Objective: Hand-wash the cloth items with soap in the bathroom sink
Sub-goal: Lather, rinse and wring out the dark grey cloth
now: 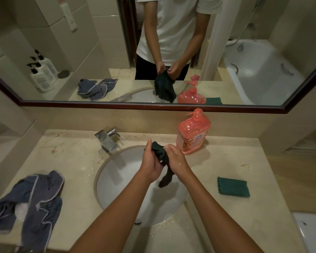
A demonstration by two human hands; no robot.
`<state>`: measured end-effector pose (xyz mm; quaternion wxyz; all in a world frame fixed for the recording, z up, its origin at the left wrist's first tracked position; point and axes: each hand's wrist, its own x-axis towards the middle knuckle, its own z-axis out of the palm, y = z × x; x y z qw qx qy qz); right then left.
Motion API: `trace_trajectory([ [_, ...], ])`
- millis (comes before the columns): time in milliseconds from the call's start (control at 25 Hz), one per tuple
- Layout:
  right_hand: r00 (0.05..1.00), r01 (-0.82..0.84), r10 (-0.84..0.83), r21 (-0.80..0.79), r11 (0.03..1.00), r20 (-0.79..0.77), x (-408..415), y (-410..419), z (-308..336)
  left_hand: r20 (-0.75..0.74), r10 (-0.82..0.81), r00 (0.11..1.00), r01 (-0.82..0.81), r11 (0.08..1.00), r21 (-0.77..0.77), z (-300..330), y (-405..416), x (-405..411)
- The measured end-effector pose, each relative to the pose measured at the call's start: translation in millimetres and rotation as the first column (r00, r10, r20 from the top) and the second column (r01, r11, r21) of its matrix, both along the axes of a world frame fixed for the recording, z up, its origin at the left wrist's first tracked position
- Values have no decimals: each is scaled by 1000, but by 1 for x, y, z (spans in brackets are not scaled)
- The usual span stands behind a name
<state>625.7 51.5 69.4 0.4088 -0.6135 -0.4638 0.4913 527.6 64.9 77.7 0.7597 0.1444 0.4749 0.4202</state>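
both hands are clamped on a dark green cloth (160, 154), left hand (150, 161) and right hand (175, 158) bunching it above the sink (106, 187), likely so drips fall into the basin. its tail hangs free between the wrists. pink soap bottle (193, 134) is kept just behind; folded green cloth (233, 187) and blue garment (38, 196) are left on the counter, seemingly awaiting washing.

I'm facing a beige marble countertop (76, 161), with a wide mirror (98, 52) in a dark wood frame running across the top half of the frame. Pale square wall tiles (91, 33) fill the upper left. Upper right, the mirror shows a white bathtub (259, 70) and a white shower curtain (214, 42). The light is dim and warm, and a chrome faucet (108, 139) glints at centre.
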Motion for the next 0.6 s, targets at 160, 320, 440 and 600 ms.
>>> trace_trajectory([
  [160,999,-30,30,1,1000,-35,3,-10,-8,26,88,996,-86,994,-65,6,2,7],
  [320,998,-56,55,31,998,38,13,-17,-12,113,135,984,-118,983,-143,6,11,-4],
  [440,992,117,-120,75,990,33,28,-18,-6,148,160,976,-144,983,-112,2,19,-5],
  [600,933,342,-353,132,930,71,52,3,18,257,161,953,-135,984,-115,4,29,4],
])
